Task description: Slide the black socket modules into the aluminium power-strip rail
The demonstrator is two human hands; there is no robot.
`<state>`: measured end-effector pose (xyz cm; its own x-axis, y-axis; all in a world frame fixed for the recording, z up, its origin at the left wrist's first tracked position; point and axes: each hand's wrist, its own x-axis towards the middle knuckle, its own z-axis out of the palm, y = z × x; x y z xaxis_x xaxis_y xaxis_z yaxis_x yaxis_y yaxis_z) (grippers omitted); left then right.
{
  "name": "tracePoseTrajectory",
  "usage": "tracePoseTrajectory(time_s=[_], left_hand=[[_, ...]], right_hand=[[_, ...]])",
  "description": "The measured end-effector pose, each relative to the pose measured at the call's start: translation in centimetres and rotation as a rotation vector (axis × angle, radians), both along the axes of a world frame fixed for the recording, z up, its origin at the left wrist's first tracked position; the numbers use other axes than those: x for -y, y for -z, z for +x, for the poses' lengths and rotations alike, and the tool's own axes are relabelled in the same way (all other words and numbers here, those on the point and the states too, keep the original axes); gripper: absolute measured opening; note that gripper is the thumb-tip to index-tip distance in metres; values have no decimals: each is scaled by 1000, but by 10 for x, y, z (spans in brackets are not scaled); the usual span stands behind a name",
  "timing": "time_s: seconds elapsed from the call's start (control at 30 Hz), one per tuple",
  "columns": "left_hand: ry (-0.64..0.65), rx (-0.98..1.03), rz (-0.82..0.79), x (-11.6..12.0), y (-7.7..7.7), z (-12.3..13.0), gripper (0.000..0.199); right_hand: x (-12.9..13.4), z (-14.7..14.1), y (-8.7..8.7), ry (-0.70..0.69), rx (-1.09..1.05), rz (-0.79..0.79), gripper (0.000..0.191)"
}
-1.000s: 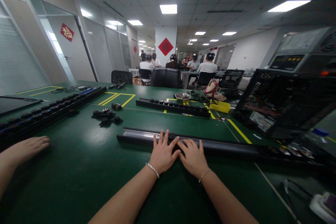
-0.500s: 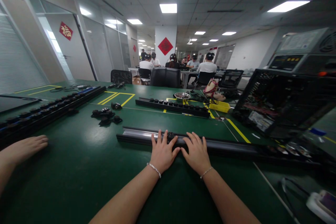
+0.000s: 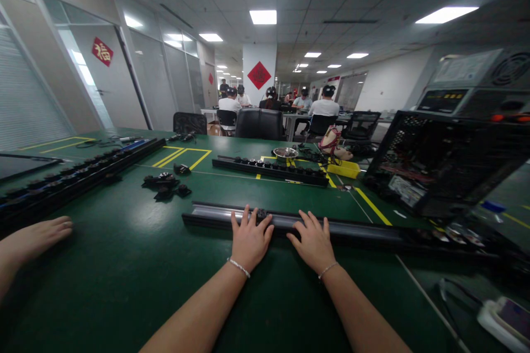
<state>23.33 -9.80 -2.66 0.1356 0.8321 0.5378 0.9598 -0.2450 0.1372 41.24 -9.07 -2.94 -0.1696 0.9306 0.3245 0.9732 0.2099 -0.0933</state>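
A long black channel-shaped rail (image 3: 351,232) lies across the table in front of me. Over its left half my left hand (image 3: 250,238) rests with spread fingers, their tips on the rail. A small black part (image 3: 261,213) sits in the channel by those fingertips; the fingers partly hide it. To the right, my right hand (image 3: 313,241) also lies with fingers apart, touching the rail's near side and top. A gap separates the two hands. Neither hand is wrapped round anything.
Another person's hand (image 3: 45,236) rests at the left, near a long rail lined with black parts (image 3: 83,174). Loose black parts (image 3: 165,185) lie farther in. Beyond are a shorter filled rail (image 3: 269,170), metal bowl (image 3: 285,153), yellow tray (image 3: 344,169) and open computer case (image 3: 414,165).
My hands have moved apart, the left one leftward and the right one slightly rightward. The small black part has shifted a little left along the rail.
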Motion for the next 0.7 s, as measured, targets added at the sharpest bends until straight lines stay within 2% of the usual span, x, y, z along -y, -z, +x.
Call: tracePoseTrajectory(time_s=[0.3,0.7], left_hand=[[-55,2,16,-4,2,-12,38],[-152,-16,5,-12,0,-31,38]], right_hand=[[1,0,-2,-3,-10,-23,30],[-1,2,2,-12,4,29,24]])
